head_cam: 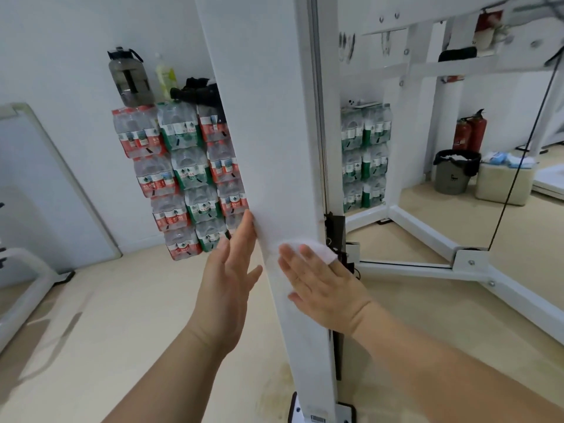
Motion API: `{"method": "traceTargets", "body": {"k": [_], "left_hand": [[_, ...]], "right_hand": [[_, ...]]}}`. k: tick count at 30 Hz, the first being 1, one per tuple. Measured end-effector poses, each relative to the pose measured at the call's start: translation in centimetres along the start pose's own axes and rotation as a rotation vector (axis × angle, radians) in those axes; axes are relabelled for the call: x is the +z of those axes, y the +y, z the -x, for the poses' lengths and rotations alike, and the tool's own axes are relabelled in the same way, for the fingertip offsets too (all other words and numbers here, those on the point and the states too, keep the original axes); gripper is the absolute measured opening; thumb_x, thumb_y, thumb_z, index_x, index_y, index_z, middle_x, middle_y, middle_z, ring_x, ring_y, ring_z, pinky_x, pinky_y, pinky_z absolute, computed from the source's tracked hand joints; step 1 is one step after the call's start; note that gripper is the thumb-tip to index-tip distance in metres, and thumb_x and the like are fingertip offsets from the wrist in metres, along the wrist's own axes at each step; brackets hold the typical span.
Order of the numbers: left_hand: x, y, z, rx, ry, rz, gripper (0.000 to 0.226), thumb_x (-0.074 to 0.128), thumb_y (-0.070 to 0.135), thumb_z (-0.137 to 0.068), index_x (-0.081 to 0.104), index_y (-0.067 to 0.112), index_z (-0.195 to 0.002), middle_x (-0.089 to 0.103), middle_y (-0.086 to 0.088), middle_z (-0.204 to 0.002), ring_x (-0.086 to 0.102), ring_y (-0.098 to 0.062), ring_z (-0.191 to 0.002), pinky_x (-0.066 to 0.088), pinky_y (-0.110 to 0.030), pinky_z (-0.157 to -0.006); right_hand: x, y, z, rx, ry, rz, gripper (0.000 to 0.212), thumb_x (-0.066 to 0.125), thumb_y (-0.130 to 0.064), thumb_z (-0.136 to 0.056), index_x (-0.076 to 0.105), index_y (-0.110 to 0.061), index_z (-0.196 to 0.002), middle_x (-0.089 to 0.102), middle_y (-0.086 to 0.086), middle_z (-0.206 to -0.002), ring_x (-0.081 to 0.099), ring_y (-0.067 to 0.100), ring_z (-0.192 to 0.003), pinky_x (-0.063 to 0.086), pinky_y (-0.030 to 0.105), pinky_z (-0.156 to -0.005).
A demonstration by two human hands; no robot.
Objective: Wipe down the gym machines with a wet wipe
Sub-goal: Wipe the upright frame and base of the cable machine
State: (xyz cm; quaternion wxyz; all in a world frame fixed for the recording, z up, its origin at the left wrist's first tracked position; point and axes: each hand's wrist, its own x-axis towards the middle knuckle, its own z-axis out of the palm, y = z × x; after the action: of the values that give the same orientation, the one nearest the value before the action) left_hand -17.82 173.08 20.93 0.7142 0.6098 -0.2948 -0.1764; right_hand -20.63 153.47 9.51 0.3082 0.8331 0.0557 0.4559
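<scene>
A tall white panel of the gym machine [271,132] fills the middle of the view, running from the top down to its base on the floor. My right hand [320,288] lies flat on the panel's front and presses a white wet wipe [320,250] against it; the wipe shows beyond my fingertips, near the panel's right edge. My left hand [227,279] is flat with straight fingers, its fingertips touching the panel's left edge. It holds nothing.
Stacked shrink-wrapped packs of water bottles [183,178] stand against the wall behind the panel, with a large dark jug [129,77] on top. To the right a mirror shows the machine's white frame [427,239], a bin [454,172] and fire extinguishers [470,132]. A black cable [525,148] runs diagonally.
</scene>
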Motion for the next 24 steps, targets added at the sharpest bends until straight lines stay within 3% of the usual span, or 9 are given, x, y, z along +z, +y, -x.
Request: {"method": "traceTargets", "body": {"k": [3, 8, 11, 13, 15, 17, 20, 24], "left_hand": [[-0.2, -2.2, 0.4, -0.093, 0.002, -0.002, 0.071, 0.021, 0.072, -0.091, 0.044, 0.042, -0.151, 0.051, 0.024, -0.149, 0.04, 0.002, -0.142, 0.023, -0.055, -0.12], [-1.4, -5.5, 1.5, -0.237, 0.111, 0.039, 0.075, 0.026, 0.078, -0.083, 0.05, 0.04, -0.144, 0.058, 0.023, -0.142, 0.047, -0.005, -0.138, 0.025, -0.058, -0.121], [-1.5, -6.4, 2.0, -0.247, 0.108, 0.02, 0.074, 0.025, 0.077, -0.085, 0.052, 0.038, -0.142, 0.058, 0.022, -0.143, 0.049, -0.005, -0.138, 0.026, -0.057, -0.12], [-1.5, -6.7, 2.1, -0.247, 0.107, 0.003, 0.07, 0.026, 0.075, -0.085, 0.054, 0.039, -0.138, 0.058, 0.022, -0.142, 0.05, -0.004, -0.136, 0.028, -0.055, -0.12], [-1.6, -6.9, 2.2, -0.247, 0.094, -0.039, 0.069, 0.027, 0.075, -0.086, 0.055, 0.04, -0.138, 0.058, 0.023, -0.142, 0.05, -0.002, -0.136, 0.028, -0.054, -0.12], [-1.5, -7.4, 2.5, -0.255, 0.07, -0.113, 0.072, 0.027, 0.077, -0.086, 0.052, 0.041, -0.143, 0.056, 0.026, -0.143, 0.048, 0.0, -0.136, 0.027, -0.053, -0.121], [-0.8, -8.1, 2.8, -0.26, -0.01, -0.227, 0.066, 0.026, 0.076, -0.088, 0.047, 0.05, -0.145, 0.051, 0.033, -0.145, 0.043, 0.007, -0.138, 0.025, -0.05, -0.122], [0.3, -9.6, 3.0, -0.157, -0.002, -0.353, 0.064, 0.026, 0.078, -0.089, 0.031, 0.06, -0.149, 0.037, 0.039, -0.151, 0.032, 0.008, -0.144, 0.023, -0.044, -0.121]], "right_hand": [[-2.1, 3.6, -3.4, -0.196, 0.039, 0.135, 0.074, 0.035, -0.053, -0.103, 0.023, -0.011, -0.163, 0.018, 0.007, -0.171, 0.01, 0.025, -0.159, -0.004, 0.052, -0.125], [-4.6, 7.9, -10.7, 0.062, 0.153, -0.023, 0.078, 0.04, -0.047, -0.097, 0.024, -0.007, -0.162, 0.025, 0.013, -0.168, 0.022, 0.034, -0.156, 0.009, 0.054, -0.126], [-3.4, 4.6, -8.5, 0.114, 0.117, -0.048, 0.075, 0.041, -0.045, -0.099, 0.024, -0.006, -0.162, 0.025, 0.015, -0.168, 0.019, 0.036, -0.156, -0.005, 0.055, -0.126], [-1.6, 1.2, -4.6, 0.062, 0.065, 0.015, 0.07, 0.038, -0.045, -0.102, 0.027, -0.009, -0.162, 0.025, 0.01, -0.168, 0.019, 0.028, -0.156, -0.013, 0.054, -0.124], [0.1, -2.2, 0.2, -0.022, 0.021, 0.047, 0.068, 0.045, -0.044, -0.101, 0.034, -0.014, -0.16, 0.024, 0.004, -0.168, 0.019, 0.021, -0.157, -0.014, 0.052, -0.125], [1.3, -4.5, 3.8, -0.044, -0.042, 0.046, 0.074, 0.051, -0.046, -0.098, 0.029, -0.017, -0.162, 0.014, 0.001, -0.171, 0.01, 0.019, -0.159, -0.011, 0.05, -0.126], [2.1, -6.6, 4.6, 0.194, 0.023, -0.168, 0.081, 0.051, -0.047, -0.099, 0.016, -0.012, -0.163, -0.003, 0.007, -0.173, 0.0, 0.023, -0.16, 0.007, 0.048, -0.127], [1.8, -8.6, 2.3, 0.605, 0.246, -0.522, 0.075, 0.039, -0.034, -0.107, -0.003, -0.009, -0.163, -0.012, 0.008, -0.172, -0.002, 0.029, -0.159, 0.012, 0.049, -0.128]]}}
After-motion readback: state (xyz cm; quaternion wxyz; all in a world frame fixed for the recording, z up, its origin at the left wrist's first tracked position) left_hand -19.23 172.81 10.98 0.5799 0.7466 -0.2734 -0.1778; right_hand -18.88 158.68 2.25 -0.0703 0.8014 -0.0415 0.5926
